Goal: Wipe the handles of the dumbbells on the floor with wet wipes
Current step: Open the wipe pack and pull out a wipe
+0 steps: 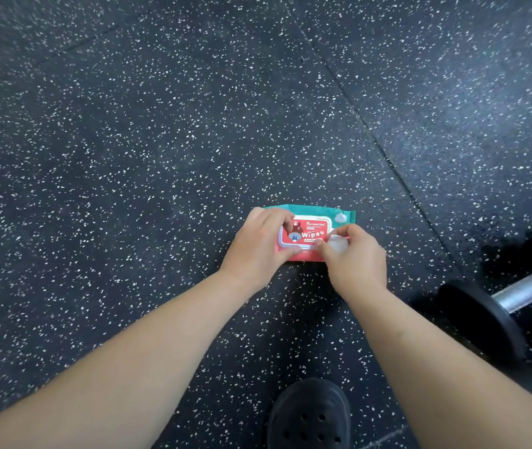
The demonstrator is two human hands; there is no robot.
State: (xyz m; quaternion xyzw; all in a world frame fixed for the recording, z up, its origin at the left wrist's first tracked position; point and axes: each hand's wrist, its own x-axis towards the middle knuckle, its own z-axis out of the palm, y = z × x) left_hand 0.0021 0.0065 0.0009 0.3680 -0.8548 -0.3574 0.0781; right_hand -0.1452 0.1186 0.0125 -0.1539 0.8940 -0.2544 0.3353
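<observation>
The wipes pack point(318, 211), on the floor point(128, 140), is gripped by the left hand point(258, 251); its lid point(306, 235) is pinched by the right hand point(355, 256). The pack is best pinned flat while the lid is lifted. The dumbbell point(530, 286) lies near, rightward.

Floor point(128, 157): black, densely flecked with white speckles.
Wet wipes pack point(310, 235): coral-red front, teal upper band, white-framed lid, white lettering, small cartoon figure in red and blue.
Dumbbell point(530, 288): black plates, silver-grey metallic handle.
Shoe point(310, 413): plain black, dotted with round perforations.
</observation>
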